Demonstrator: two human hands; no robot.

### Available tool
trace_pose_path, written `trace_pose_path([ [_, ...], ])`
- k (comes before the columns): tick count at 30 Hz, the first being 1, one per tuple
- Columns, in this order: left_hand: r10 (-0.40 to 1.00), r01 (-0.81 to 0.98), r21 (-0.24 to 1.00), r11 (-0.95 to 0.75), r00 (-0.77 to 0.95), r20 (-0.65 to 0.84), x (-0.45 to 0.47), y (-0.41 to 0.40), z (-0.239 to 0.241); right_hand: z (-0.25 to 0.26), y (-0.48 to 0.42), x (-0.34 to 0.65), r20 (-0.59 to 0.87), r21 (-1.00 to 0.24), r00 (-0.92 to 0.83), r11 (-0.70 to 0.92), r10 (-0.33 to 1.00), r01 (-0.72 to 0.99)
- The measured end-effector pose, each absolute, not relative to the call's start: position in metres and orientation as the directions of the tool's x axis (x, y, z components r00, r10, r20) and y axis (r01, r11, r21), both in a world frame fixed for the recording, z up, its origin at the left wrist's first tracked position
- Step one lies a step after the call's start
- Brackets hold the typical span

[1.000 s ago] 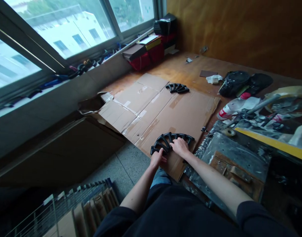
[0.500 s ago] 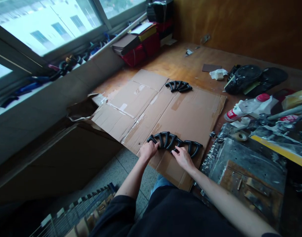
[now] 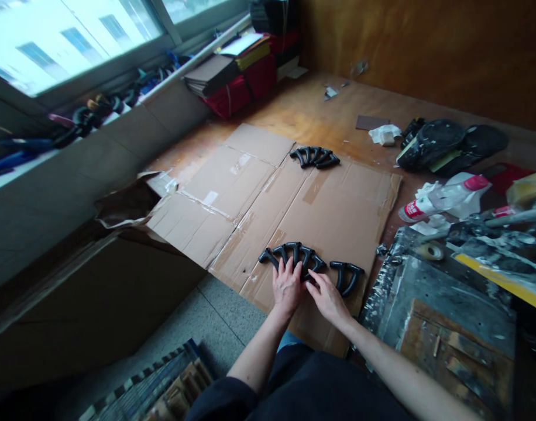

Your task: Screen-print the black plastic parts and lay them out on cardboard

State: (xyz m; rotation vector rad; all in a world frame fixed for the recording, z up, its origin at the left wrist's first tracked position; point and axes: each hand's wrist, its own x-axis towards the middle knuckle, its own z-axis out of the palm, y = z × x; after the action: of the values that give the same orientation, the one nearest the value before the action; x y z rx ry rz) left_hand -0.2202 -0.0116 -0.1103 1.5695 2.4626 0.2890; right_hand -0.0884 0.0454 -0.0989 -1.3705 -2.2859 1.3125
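Resting open, left hand and right hand touch black curved parts; bottle label unreadable.

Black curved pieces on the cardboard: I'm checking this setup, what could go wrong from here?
The fanned black pieces touched by the left hand and right hand lie near the front edge of the cardboard, above the floor; a push might slide them off. The separate piece could get knocked aside.

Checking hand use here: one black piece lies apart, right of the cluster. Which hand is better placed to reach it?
Likely the right hand: its fingers touch the cluster at its right end, next to the separate piece. The left hand lies flat on the cluster's middle, farther away.
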Motion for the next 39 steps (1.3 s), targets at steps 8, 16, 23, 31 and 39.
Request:
trace_pose_path([
  [8, 0.973, 0.944, 0.261, 0.202, -0.224, 0.056, -0.328, 0.139, -0.103, -0.1, 0.013, -0.087, -0.313, -0.554, -0.631, 0.403, 0.71, 0.729],
  [16, 0.989, 0.955, 0.257, 0.148, -0.141, -0.043, -0.363, 0.283, -0.1, -0.094, 0.012, -0.09, -0.516, -0.533, -0.579, 0.293, 0.632, 0.794],
  [23, 0.942, 0.928, 0.289, 0.233, -0.289, 0.169, -0.331, 0.226, -0.133, -0.07, 0.027, -0.079, -0.365, -0.708, -0.666, 0.271, 0.651, 0.653],
  [31, 0.897, 0.846, 0.424, 0.323, -0.416, 0.148, -0.298, 0.127, -0.158, -0.006, 0.055, 0.098, -0.085, -0.675, -0.209, 0.098, 0.974, 0.731],
  [39, 0.727, 0.598, 0.517, 0.612, -0.683, -0.071, -0.213, 0.019, -0.135, -0.037, 0.034, 0.357, -0.175, -0.164, 0.375, -0.403, 0.91, 0.9],
])
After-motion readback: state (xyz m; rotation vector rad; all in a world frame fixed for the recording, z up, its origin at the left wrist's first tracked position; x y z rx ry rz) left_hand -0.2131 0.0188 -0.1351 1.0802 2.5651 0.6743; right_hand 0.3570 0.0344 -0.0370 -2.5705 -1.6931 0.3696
